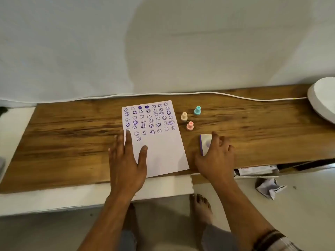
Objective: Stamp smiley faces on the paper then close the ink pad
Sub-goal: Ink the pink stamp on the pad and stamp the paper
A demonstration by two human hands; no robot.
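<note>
A white paper [163, 153] lies on the wooden table [72, 138], its upper part covered with several purple smiley stamps and two hearts. My left hand [126, 160] rests flat on the paper's left edge, fingers spread. My right hand [215, 156] lies over the ink pad [204, 142], a white case with a purple edge, fingers spread on its lid; the pad looks closed. Three small stamps stand upright to the right of the paper: a beige stamp [184, 116], a teal stamp [197, 110] and a pink stamp [190, 125].
A white cable [235, 96] runs along the table's back edge against the white wall. A white round object [322, 98] sits at the far right. Crumpled paper [270, 187] lies on the floor, and bare feet show under the table edge.
</note>
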